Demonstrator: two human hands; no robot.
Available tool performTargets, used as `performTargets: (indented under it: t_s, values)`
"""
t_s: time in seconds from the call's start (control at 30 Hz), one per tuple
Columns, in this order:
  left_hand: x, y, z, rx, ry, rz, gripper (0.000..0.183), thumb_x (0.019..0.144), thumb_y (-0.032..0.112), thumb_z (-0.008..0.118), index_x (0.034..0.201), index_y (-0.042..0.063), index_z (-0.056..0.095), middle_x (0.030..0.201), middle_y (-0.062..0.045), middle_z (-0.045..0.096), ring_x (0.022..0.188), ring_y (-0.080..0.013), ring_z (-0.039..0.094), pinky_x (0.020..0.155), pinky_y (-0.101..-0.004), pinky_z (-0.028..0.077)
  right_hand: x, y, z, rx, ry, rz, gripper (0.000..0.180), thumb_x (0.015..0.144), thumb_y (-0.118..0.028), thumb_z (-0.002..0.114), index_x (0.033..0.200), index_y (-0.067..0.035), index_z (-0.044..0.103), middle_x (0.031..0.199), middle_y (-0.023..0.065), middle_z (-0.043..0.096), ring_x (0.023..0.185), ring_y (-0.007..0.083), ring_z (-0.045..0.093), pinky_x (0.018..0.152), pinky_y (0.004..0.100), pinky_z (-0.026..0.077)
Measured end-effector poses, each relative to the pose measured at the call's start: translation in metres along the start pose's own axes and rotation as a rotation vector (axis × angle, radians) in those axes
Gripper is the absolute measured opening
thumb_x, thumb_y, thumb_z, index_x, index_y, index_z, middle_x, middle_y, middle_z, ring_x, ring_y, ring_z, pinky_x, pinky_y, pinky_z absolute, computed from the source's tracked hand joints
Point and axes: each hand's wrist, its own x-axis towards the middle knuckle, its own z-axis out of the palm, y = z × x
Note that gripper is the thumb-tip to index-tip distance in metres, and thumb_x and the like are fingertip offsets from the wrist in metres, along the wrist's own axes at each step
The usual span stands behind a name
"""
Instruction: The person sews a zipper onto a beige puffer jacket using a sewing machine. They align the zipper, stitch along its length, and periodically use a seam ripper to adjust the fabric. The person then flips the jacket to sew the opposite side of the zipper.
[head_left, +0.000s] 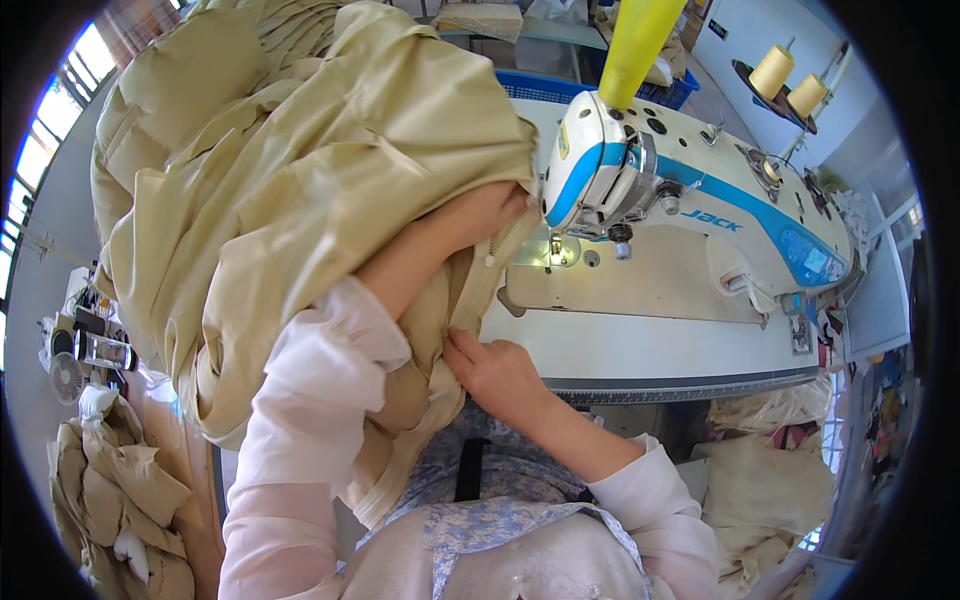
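Note:
A large khaki garment (330, 172) of smooth cloth is heaped over the left of the sewing table, beside the needle area of a white and blue Jack sewing machine (720, 195). My left hand (487, 214) reaches in beneath a fold, its fingers curled on the cloth near a zipper (504, 236); the fold covers part of it. Lower down, my right hand (495, 371) pinches the edge of the garment's zipper band (474, 300) between thumb and fingers. The presser foot (556, 247) stands just right of the zipper, on a lit metal plate.
The white tabletop (637, 352) has a ruler strip (675, 386) along its front edge. A yellow tube (637, 52) rises from the machine head. Thread cones (772, 71) stand at back right. Khaki pieces lie at lower left (120, 495) and lower right (765, 480). Behind is a blue crate (544, 88).

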Motion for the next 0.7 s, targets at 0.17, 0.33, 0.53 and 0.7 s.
performTargets:
  t_s: [0.17,0.33,0.53,0.7]
  values:
    - [0.013,-0.059,0.046,-0.249,-0.041,-0.078,0.037,0.102,0.028,0.059,0.124,0.000,0.067,0.113,-0.014,0.074,0.101,-0.0215,0.065,0.095,-0.0353,0.049,-0.002,0.001,-0.013,-0.022,-0.048,0.071,0.031,0.075,-0.008,0.067,0.105,0.000,0.068,0.106,0.0094,0.065,0.058,0.0188,0.065,0.056,0.0294,0.052]
    - [-0.011,-0.021,-0.007,-0.236,0.136,-0.089,0.029,0.101,0.025,0.061,0.103,-0.002,0.071,0.093,-0.014,0.073,0.082,-0.0228,0.063,0.083,-0.0353,0.051,-0.014,0.003,-0.016,0.026,0.006,0.144,0.032,0.077,-0.008,0.066,0.109,-0.001,0.068,0.108,0.0081,0.063,0.057,0.0175,0.064,0.056,0.0285,0.052]
    - [-0.060,0.034,-0.033,0.152,-0.155,-0.394,0.022,0.095,0.017,0.068,0.088,-0.004,0.064,0.084,-0.015,0.067,0.074,-0.0273,0.060,0.074,-0.0379,0.049,-0.016,0.003,-0.014,0.077,0.022,0.186,0.038,0.076,-0.006,0.067,0.113,-0.002,0.068,0.112,0.0067,0.064,0.060,0.0190,0.066,0.057,0.0303,0.054]
    - [-0.080,0.025,-0.032,0.139,-0.028,0.034,0.023,0.090,0.010,0.069,0.112,0.004,0.069,0.121,-0.014,0.062,0.087,-0.0319,0.063,0.081,-0.0379,0.052,-0.016,0.004,-0.017,0.070,0.021,0.178,0.033,0.079,-0.007,0.065,0.111,-0.002,0.067,0.111,0.0063,0.063,0.058,0.0185,0.064,0.057,0.0295,0.054]
